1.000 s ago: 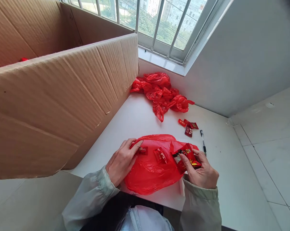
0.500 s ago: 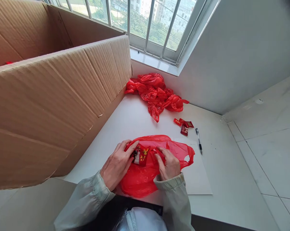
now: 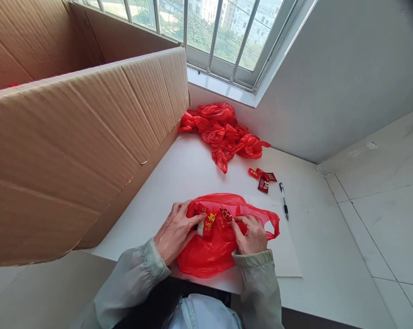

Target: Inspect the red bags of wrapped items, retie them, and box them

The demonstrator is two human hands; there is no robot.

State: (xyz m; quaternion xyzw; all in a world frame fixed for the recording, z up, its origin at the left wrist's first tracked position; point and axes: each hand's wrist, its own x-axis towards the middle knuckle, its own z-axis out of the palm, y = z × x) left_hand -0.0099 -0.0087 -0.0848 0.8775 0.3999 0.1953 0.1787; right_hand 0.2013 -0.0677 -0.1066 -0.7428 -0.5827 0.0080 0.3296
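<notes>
A red plastic bag [image 3: 206,262] lies spread open in front of me on the white table. Inside its mouth is a red snack packet [image 3: 209,226] with gold lettering and a pale corner. My left hand [image 3: 177,230] reaches in from the left, thumb on this packet and fingers curled at the bag's edge. A small red patterned packet [image 3: 226,214] lies beside it, tipped up, at the thumb tip of my right hand [image 3: 251,234]. That hand is closed, pinching this packet along with bag film; its other fingertips are partly hidden by the bag.
Several small red packets [image 3: 263,184] and a black-capped pen [image 3: 283,201] lie right of the bag. A heap of red plastic bags [image 3: 223,128] is by the wall. A large open cardboard box [image 3: 90,155] takes up the left. White paper [image 3: 285,260] lies partly beneath the bag.
Both hands have shifted slightly right with the bag. The gold-lettered packet has turned, and the small patterned packet now shows by my right thumb.
</notes>
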